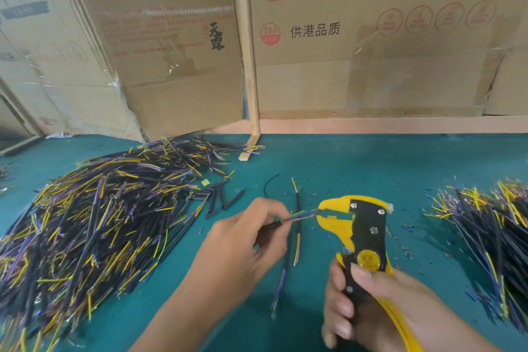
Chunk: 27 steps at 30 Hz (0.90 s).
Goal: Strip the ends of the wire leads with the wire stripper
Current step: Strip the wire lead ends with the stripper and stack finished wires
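From the head view, the left hand (243, 240) pinches a wire lead (285, 221) between thumb and fingers (278, 210). The lead's long axis runs roughly left to right, its coloured ends pointing right into the mouth of the wire stripper (358, 233). The stripper's jaws stand slightly apart around those ends, so the squeeze looks like the next step. The right hand (371, 306) wraps its fingers round the stripper's handles, below the jaws. Left of the stripper a big heap of leads (94, 226) lies on the bench (371, 168); right of it lies a second heap (491, 240). No container is in view. Two loose leads (297, 234) lie just beneath the held one.
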Available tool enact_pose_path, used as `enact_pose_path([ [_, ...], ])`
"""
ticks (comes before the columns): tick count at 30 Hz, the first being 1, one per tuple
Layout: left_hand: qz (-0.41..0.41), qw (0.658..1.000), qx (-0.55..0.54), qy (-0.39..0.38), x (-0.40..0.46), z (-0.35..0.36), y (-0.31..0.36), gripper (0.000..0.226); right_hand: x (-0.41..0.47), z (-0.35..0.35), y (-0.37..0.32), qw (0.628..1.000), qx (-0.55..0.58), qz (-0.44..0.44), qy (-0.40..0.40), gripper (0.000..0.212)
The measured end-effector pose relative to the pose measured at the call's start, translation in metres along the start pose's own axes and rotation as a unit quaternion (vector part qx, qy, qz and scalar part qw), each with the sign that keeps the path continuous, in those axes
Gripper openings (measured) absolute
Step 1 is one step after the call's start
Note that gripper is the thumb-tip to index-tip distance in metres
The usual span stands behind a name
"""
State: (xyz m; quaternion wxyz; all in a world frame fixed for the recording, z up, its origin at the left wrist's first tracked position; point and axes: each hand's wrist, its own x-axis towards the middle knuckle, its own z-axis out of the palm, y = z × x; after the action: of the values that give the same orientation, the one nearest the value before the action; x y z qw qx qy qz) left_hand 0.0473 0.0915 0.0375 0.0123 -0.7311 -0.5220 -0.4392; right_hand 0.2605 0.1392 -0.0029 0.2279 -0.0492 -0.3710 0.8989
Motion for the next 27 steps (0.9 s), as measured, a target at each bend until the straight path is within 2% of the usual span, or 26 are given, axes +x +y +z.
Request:
enact_pose_path([
  [4, -0.004, 1.0, -0.024, 0.005, 0.0, -0.001, 0.0, 0.006, 0.004, 0.002, 0.0, 0.99, 0.004, -0.025, 0.14, 0.044],
  [8, -0.042, 0.993, -0.11, -0.001, 0.0, 0.002, 0.001, 0.003, 0.001, 0.009, 0.001, 0.984, -0.008, -0.041, 0.171, 0.047],
  [10, -0.07, 0.983, -0.171, -0.018, 0.0, 0.003, 0.003, 0.006, 0.001, 0.015, 0.0, 0.981, -0.016, -0.049, 0.188, 0.045],
  [14, -0.101, 0.96, -0.251, -0.068, -0.002, 0.01, 0.006, 0.013, -0.001, 0.027, 0.0, 0.973, -0.043, -0.076, 0.213, 0.017],
  [21, -0.093, 0.949, -0.249, -0.168, -0.01, 0.022, 0.016, 0.009, -0.002, 0.029, 0.001, 0.961, -0.063, -0.093, 0.254, 0.023],
  [27, -0.077, 0.962, -0.212, -0.153, -0.009, 0.023, 0.016, 0.009, -0.001, 0.027, -0.002, 0.948, -0.082, -0.127, 0.281, 0.011],
])
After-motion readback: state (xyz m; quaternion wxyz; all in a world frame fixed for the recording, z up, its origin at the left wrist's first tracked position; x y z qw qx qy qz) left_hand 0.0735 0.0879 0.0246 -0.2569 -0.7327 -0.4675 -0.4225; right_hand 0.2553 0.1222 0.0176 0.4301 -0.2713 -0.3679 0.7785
